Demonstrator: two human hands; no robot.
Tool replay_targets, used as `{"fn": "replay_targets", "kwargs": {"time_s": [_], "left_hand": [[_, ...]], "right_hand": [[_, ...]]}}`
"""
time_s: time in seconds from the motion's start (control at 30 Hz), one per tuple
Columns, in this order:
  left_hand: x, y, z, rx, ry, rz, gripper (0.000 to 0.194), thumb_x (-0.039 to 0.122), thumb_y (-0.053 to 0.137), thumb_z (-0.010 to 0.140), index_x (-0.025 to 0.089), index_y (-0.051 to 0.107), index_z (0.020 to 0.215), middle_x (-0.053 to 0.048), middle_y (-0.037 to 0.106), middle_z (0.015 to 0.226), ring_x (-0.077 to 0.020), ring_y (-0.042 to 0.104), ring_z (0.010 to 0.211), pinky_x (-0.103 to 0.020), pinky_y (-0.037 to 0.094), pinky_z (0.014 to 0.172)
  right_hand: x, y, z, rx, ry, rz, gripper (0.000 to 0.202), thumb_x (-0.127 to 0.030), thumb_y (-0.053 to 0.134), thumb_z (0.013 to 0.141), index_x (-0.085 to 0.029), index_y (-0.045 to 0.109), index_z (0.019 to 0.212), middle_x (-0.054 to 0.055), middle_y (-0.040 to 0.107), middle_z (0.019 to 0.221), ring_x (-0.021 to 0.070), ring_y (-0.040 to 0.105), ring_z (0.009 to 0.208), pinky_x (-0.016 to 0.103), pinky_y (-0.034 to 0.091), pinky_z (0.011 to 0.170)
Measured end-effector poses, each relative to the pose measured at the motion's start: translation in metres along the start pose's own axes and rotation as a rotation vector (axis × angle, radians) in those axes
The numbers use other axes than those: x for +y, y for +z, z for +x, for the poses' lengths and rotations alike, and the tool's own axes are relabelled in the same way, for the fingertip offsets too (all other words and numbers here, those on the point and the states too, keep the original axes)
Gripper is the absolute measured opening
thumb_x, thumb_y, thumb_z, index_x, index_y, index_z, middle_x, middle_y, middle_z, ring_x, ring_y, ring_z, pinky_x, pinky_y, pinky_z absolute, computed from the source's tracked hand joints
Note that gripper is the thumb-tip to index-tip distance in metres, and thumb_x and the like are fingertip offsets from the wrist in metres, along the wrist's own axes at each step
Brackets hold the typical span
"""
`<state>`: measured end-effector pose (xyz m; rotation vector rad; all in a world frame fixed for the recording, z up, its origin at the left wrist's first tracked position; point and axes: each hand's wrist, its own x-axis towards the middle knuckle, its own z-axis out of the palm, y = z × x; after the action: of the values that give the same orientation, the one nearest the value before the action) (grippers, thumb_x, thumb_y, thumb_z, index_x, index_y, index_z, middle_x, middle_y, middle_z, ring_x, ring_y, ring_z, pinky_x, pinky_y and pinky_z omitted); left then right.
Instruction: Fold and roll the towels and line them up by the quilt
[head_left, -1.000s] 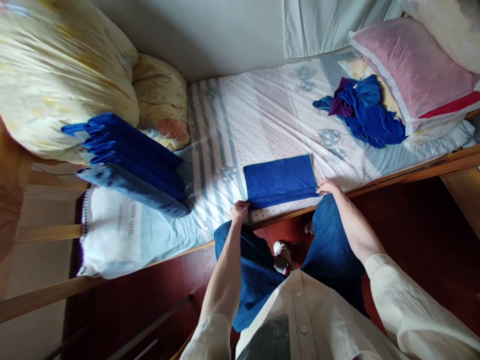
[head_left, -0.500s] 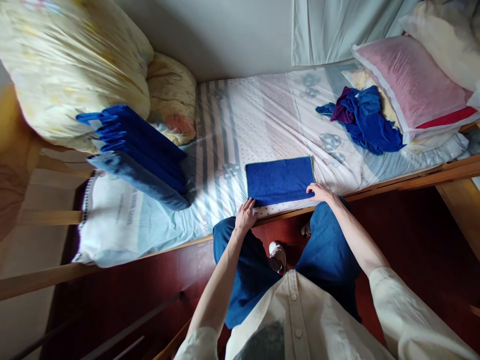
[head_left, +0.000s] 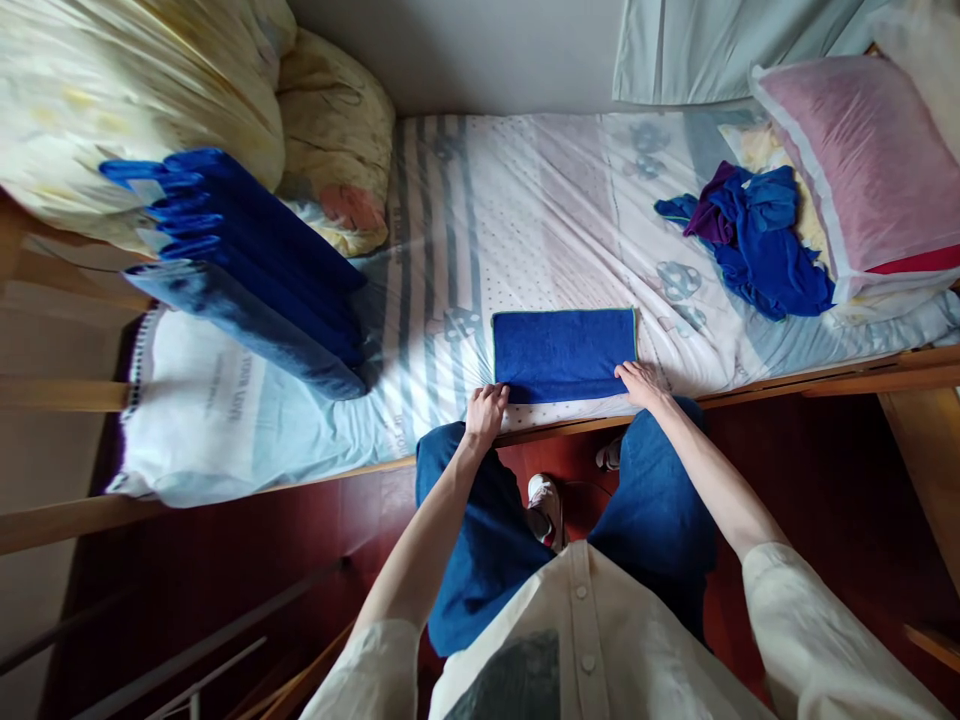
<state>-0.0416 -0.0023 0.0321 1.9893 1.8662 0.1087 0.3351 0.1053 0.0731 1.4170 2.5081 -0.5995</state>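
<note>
In the head view, a blue cloth (head_left: 564,350) with green edging lies flat near the front edge of the bed (head_left: 525,210). The person's left hand (head_left: 487,412) rests at the cloth's 8 o'clock corner, its fingers bent; whether they pinch the fabric cannot be told. The right hand (head_left: 641,385), at 4 o'clock, touches the cloth with its fingertips, the grip likewise unclear. Toward 10 o'clock from the cloth stands a folded blue stack (head_left: 262,250) with pale tags (head_left: 150,188), any print on them illegible. Toward 9 o'clock, a white pillow (head_left: 202,400) bears lettering that seems to read "YOUR LOVE", beside smaller, unreadable print. At 2 o'clock, a crumpled blue and purple pile (head_left: 772,255) lies against a pink pillow (head_left: 862,170).
</note>
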Motion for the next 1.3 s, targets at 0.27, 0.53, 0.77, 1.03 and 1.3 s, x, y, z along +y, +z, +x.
{"fn": "replay_targets", "kwargs": {"time_s": [0.27, 0.53, 0.77, 1.03, 1.3], "left_hand": [[-0.002, -0.02, 0.004, 0.137, -0.25, -0.373, 0.037, 0.012, 0.054, 0.084, 0.02, 0.078, 0.111, -0.01, 0.079, 0.115, -0.0265, 0.073, 0.112, -0.04, 0.055, 0.106], [0.0, -0.033, 0.01, 0.261, -0.493, -0.626, 0.018, 0.026, 0.063, 0.085, 0.019, 0.074, 0.097, -0.007, 0.078, 0.09, -0.0243, 0.075, 0.101, -0.035, 0.06, 0.095], [-0.006, -0.032, 0.01, 0.309, -0.434, -0.757, 0.032, 0.045, 0.063, 0.091, 0.017, 0.068, 0.105, -0.009, 0.077, 0.098, -0.0244, 0.073, 0.106, -0.035, 0.06, 0.096], [-0.013, -0.02, 0.016, 0.256, -0.448, -0.791, 0.037, 0.052, 0.056, 0.093, 0.018, 0.062, 0.104, -0.006, 0.074, 0.087, -0.0208, 0.071, 0.085, -0.032, 0.061, 0.074], [-0.023, -0.021, 0.022, 0.109, -0.631, -0.531, 0.023, 0.029, 0.061, 0.088, 0.018, 0.071, 0.107, -0.01, 0.08, 0.094, -0.0248, 0.074, 0.095, -0.034, 0.055, 0.088]], "right_hand": [[0.012, -0.007, 0.006, 0.076, 0.213, 0.376, 0.038, -0.006, 0.059, 0.085, -0.022, 0.08, 0.112, 0.007, 0.078, 0.118, 0.0237, 0.072, 0.115, 0.032, 0.053, 0.107], [0.023, -0.01, 0.007, 0.126, 0.386, 0.613, 0.034, -0.01, 0.066, 0.082, -0.018, 0.08, 0.113, 0.008, 0.08, 0.118, 0.0246, 0.073, 0.113, 0.036, 0.054, 0.106], [0.028, -0.009, 0.013, 0.223, 0.422, 0.681, 0.03, -0.022, 0.072, 0.083, -0.016, 0.079, 0.112, 0.007, 0.08, 0.104, 0.0212, 0.073, 0.096, 0.031, 0.057, 0.093], [0.031, -0.005, 0.013, 0.23, 0.447, 0.846, 0.034, -0.037, 0.072, 0.083, -0.015, 0.075, 0.108, 0.0, 0.072, 0.08, 0.0162, 0.065, 0.072, 0.022, 0.05, 0.066], [0.03, -0.001, 0.015, 0.129, 0.527, 0.704, 0.02, -0.03, 0.075, 0.079, -0.015, 0.075, 0.091, 0.0, 0.066, 0.073, 0.0149, 0.059, 0.068, 0.022, 0.046, 0.063]]}}
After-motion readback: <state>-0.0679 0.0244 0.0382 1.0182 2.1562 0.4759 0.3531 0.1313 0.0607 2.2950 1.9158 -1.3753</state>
